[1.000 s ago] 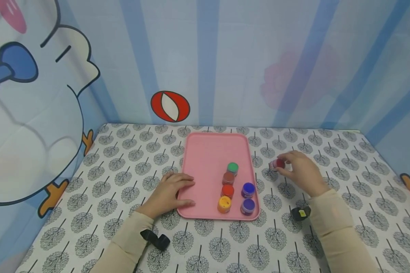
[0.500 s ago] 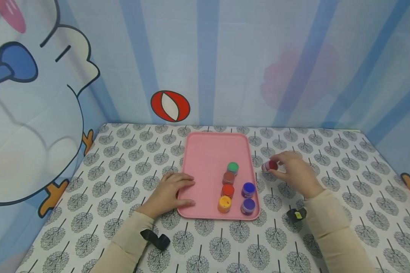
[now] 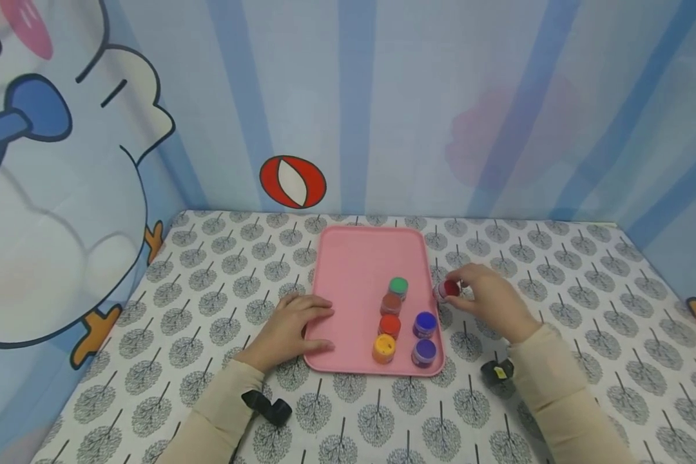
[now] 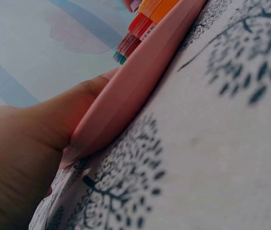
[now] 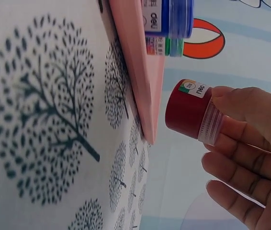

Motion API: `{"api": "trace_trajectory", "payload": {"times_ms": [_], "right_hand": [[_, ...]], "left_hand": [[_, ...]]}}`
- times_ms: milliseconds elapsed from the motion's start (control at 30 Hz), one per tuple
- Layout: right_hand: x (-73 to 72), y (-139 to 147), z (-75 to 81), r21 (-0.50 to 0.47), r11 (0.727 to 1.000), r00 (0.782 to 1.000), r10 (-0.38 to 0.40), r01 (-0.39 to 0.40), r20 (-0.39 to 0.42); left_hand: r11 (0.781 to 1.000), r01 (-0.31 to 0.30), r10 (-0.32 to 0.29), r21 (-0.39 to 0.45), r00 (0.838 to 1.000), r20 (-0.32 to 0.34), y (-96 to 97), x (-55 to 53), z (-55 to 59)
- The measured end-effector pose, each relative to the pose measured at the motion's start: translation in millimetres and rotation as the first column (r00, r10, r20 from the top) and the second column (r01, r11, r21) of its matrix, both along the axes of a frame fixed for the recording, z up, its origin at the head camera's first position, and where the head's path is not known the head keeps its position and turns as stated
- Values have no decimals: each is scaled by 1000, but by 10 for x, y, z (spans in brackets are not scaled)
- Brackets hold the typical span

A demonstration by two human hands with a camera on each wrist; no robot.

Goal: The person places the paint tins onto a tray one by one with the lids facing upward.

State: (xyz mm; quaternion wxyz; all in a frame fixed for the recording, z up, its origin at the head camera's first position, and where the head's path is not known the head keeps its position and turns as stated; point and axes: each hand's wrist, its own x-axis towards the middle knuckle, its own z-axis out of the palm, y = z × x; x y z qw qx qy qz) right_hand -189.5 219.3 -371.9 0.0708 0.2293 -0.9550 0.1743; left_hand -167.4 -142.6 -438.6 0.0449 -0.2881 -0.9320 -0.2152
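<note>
My right hand [image 3: 493, 303] pinches a dark red paint jar [image 5: 188, 110] by its clear lid, between thumb and fingertips. In the right wrist view the jar hangs above the cloth, tilted, beside the tray's edge. A pink tray [image 3: 350, 270] lies flat to its left. Over the tray's left rim rests my left hand [image 3: 287, 325], fingers relaxed and thumb near the front corner. Inside the tray, a slanting row runs from a green jar [image 3: 398, 288] through a brown jar [image 3: 391, 304] and a red jar [image 3: 389, 326] to a yellow jar [image 3: 384, 348].
Near the tray's right rim stand a blue jar [image 3: 425, 325] and a purple jar [image 3: 424, 352]. A white tree-print cloth [image 3: 348, 412] covers the table. Behind it hangs a blue striped curtain [image 3: 406, 116] with cartoon figures.
My right hand has carried the dark red jar leftward over the cloth, up to the tray's right side. My left hand has stayed on the tray. The head view has shifted slightly.
</note>
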Motion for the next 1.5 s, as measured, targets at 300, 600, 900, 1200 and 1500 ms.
{"api": "trace_trajectory", "payload": {"times_ms": [300,600,900,1200,1500], "right_hand": [[-7,-113,-35,27,999,999,33,-33,5],[-24,-215,-55,88,994,998,59,-58,-8],[-58,-290,-29,151,985,996,85,-84,4],[-95,-338,-59,182,979,996,86,-90,30],[-93,-378,-84,199,976,996,79,-86,41]], "left_hand": [[1000,-21,21,-23,1000,7,1,5,-6],[1000,-17,18,-13,1000,12,-3,-2,-10],[1000,-8,8,-13,1000,6,5,-1,14],[1000,-4,4,-13,1000,6,-1,8,29],[1000,3,-3,-6,1000,-2,4,5,9]]}}
